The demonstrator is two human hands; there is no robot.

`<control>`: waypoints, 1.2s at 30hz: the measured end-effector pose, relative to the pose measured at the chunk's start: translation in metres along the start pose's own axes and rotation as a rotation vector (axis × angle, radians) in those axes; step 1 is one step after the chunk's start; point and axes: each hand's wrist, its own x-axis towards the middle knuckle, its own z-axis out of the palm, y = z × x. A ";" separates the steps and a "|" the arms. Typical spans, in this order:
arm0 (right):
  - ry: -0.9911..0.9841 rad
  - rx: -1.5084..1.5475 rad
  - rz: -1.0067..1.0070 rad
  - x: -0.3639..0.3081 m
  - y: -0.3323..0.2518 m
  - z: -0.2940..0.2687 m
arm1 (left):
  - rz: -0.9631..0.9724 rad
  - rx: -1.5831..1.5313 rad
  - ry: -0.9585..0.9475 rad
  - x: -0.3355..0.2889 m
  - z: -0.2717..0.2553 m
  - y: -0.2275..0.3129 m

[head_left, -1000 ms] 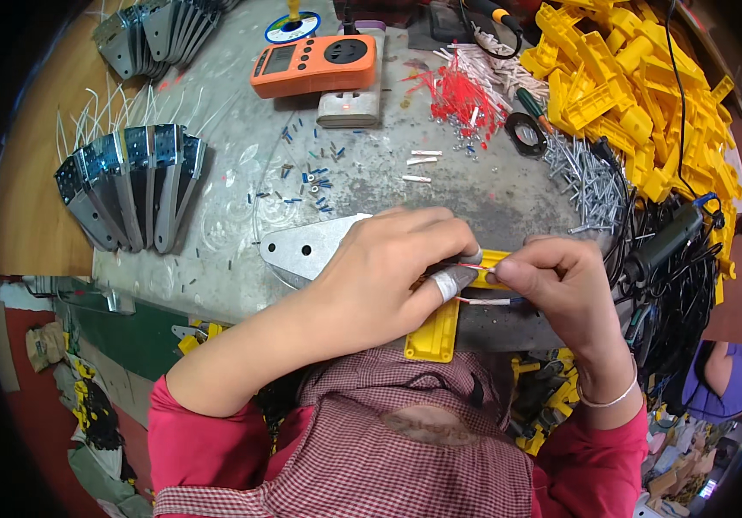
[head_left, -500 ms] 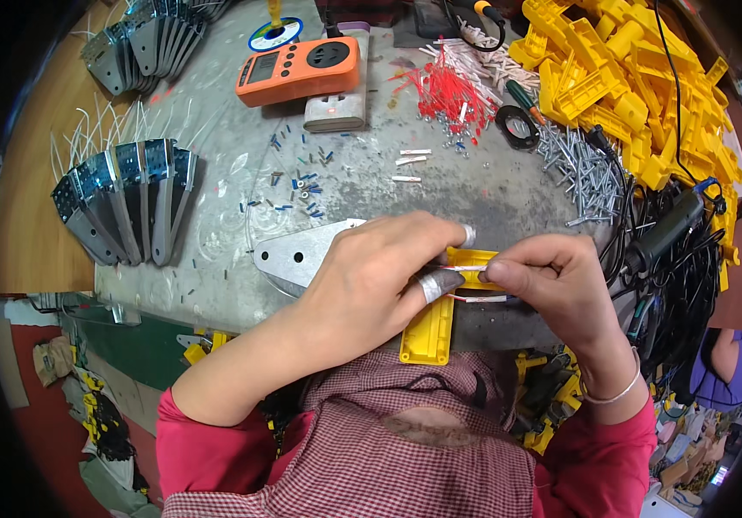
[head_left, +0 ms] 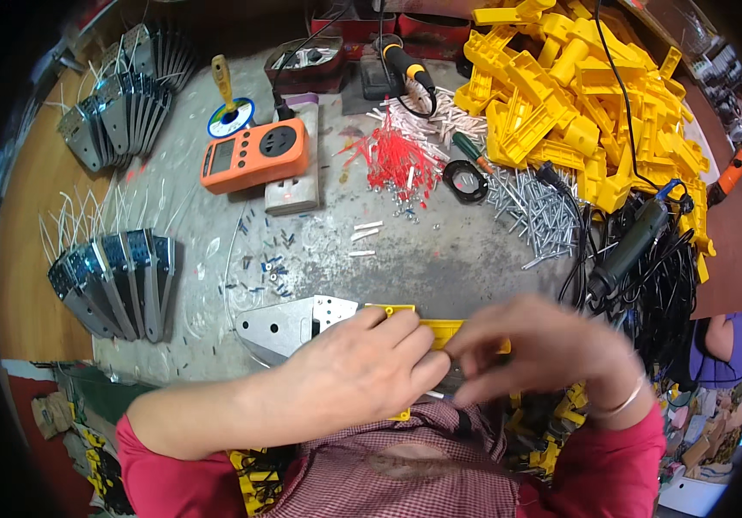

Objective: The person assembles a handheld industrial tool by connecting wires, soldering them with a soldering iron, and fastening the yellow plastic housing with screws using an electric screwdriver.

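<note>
My left hand [head_left: 380,363] lies closed over a yellow plastic housing [head_left: 440,331] at the table's front edge, its fingers curled down and hiding much of the part. Joined to or lying against that housing, on its left, is a flat grey metal blade plate [head_left: 272,323] with round holes. My right hand [head_left: 539,350] hovers at the housing's right end, smeared by motion, so I cannot make out whether its fingers hold anything. A short white sleeve [head_left: 435,394] shows just below my left fingers.
An orange meter [head_left: 254,155] sits on a power strip [head_left: 293,194]. Bladed metal assemblies with white wires [head_left: 116,276] stand at left. Red-wired parts [head_left: 395,160], screws [head_left: 531,216] and yellow housings [head_left: 561,95] are heaped farther back. A dark corded tool [head_left: 630,255] lies among black cables at right.
My view has tilted up, so the table things sit lower in it. My right hand has left its pinch on the white-sleeved wire and is moving; my left fingers now curl over the housing.
</note>
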 end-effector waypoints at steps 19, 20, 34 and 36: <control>0.870 -0.041 -0.118 0.045 -0.035 -0.055 | -0.492 -0.359 0.580 -0.005 0.054 0.003; 0.873 -0.034 -0.114 0.041 -0.026 -0.046 | -0.486 -0.349 0.587 -0.004 0.053 0.004; 0.700 1.073 -0.560 0.031 -0.005 0.024 | -0.430 -0.298 0.517 -0.006 0.048 0.001; 0.706 1.079 -0.554 0.033 -0.006 0.027 | -0.428 -0.279 0.548 -0.006 0.049 0.001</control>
